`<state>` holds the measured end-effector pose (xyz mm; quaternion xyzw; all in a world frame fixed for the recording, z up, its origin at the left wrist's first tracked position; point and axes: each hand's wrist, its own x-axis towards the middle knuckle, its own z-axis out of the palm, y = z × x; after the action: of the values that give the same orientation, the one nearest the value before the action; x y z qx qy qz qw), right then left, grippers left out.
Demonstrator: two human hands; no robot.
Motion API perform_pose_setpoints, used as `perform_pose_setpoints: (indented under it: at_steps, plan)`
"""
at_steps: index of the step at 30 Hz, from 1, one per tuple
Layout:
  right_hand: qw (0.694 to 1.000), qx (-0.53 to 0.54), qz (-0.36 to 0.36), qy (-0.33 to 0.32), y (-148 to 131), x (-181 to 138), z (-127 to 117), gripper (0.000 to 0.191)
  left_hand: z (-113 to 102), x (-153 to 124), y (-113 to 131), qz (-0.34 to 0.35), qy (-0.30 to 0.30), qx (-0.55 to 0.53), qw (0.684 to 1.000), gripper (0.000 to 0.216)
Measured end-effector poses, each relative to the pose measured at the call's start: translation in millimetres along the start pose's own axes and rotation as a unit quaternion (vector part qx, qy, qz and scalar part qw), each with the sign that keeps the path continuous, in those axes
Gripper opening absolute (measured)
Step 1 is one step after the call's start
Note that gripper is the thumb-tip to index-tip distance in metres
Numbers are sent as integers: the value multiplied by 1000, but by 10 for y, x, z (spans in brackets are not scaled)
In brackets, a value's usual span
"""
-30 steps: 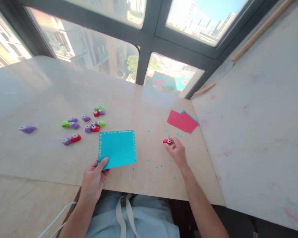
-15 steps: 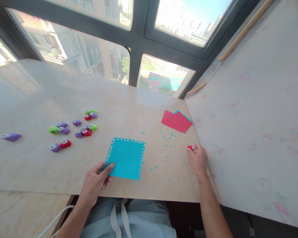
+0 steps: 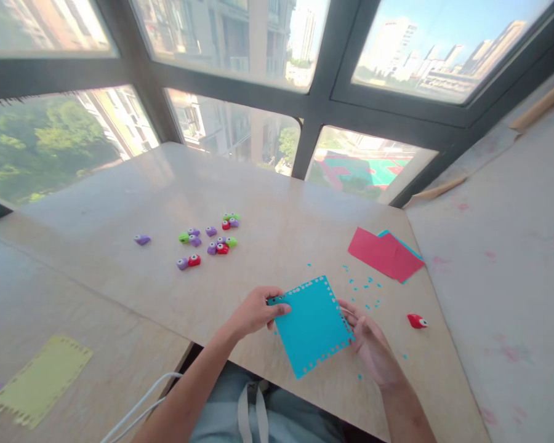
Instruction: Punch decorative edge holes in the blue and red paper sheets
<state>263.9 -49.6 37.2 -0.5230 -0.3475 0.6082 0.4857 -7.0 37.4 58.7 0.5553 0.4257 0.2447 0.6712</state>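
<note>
Left hand (image 3: 257, 311), thumb (image 3: 283, 309) atop blue sheet (image 3: 312, 329)

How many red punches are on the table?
4: one red punch beside the right hand, one by a purple punch, one in the farthest cluster, one in the cluster before it.

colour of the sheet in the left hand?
The sheet is bright blue; best seen in the head view.

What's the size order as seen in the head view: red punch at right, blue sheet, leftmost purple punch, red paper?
1. Blue sheet
2. Red paper
3. Red punch and leftmost purple punch: not ranked. Red looks bigger, but purple lies farther off.
</note>
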Motion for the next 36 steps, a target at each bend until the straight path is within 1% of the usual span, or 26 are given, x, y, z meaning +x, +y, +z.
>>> perform_pose_setpoints:
  at_steps: [2,6,8,9,10,11,12,13,14,15,16,17,18,19,20,21,23,26,28,33,36]
  plan:
    - [1000,4,19,-5,-16,55,16,71,-41,26,63,-3,-12,29,999,29]
    - [993,-29,95,-66,-118,148,133,61,-60,104,104,4,-9,69,998,33]
    - [990,-43,110,-77,-167,200,203,54,-34,151,91,10,-8,76,997,34]
    - [990,-47,110,-71,-184,234,225,51,-24,172,82,12,-3,73,997,37]
    - [991,-50,108,-62,-193,274,232,49,-24,189,74,17,8,66,998,40]
    - [991,-54,106,-53,-196,320,225,47,-40,200,68,25,34,55,998,43]
    - [992,-59,101,-44,-194,372,205,46,-78,203,62,39,76,46,995,44]
    - [993,-63,95,-34,-189,426,176,46,-140,196,58,60,135,46,988,43]
    - [993,-67,90,-24,-183,480,141,46,-227,177,53,84,207,62,973,39]
    - [994,-69,85,-12,-176,530,106,46,-338,145,46,108,284,94,948,34]
    - [994,-70,80,1,-170,572,74,46,-467,101,36,127,357,148,914,29]
    - [995,-68,78,14,-165,606,49,44,-609,46,22,133,421,212,872,26]
    - [995,-65,77,25,-163,630,32,43,-755,-19,3,126,460,274,835,26]
    - [995,-60,77,31,-161,644,23,42,-898,-90,-19,112,484,323,806,27]
    - [995,-55,77,35,-161,650,19,42,-1032,-162,-45,93,497,361,784,30]
    - [995,-51,76,36,-162,650,19,42,-1151,-231,-73,71,504,391,767,32]
    - [995,-51,73,39,-161,640,21,42,-1338,-341,-131,30,501,430,751,36]
    - [995,-59,69,50,-152,628,14,43,-1495,-405,-201,-6,474,454,754,40]
    - [994,-63,68,53,-141,627,2,44,-1537,-386,-223,-26,458,462,759,39]
    - [995,-66,62,51,-122,624,-12,43,-1537,-283,-212,-98,442,480,751,32]
    - [995,-57,65,58,-123,613,-2,44,-1537,-267,-218,-116,435,489,747,32]
